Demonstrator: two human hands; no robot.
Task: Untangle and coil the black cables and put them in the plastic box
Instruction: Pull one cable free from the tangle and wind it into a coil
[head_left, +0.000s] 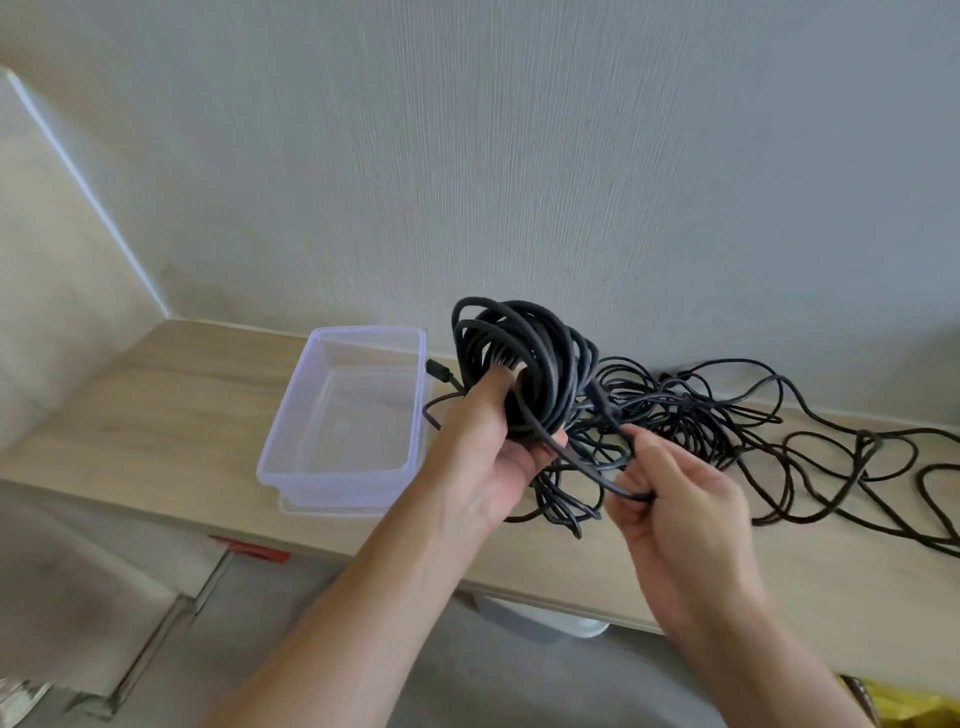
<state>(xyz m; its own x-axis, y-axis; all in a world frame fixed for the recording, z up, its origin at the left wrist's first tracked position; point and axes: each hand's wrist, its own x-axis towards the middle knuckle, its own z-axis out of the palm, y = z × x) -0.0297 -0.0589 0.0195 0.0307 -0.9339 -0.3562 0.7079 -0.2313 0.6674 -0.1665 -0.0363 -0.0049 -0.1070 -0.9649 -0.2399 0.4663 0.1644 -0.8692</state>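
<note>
My left hand (485, 452) grips a thick coil of black cable (524, 353) and holds it upright above the wooden table. My right hand (675, 499) pinches a loose strand (613, 483) that runs from the coil. A tangled heap of black cables (727, 415) lies on the table behind and to the right of my hands, with loops trailing off to the right edge. The clear plastic box (291, 415) stands on the table left of the coil, with nothing in it. A cable plug (435, 370) lies by the box's right rim.
The light wooden table (171, 395) stands against a white wall. A clear lid (332, 508) lies under the box. A red item (252, 550) sits below the table's front edge, and a yellow thing (904, 701) shows at the bottom right.
</note>
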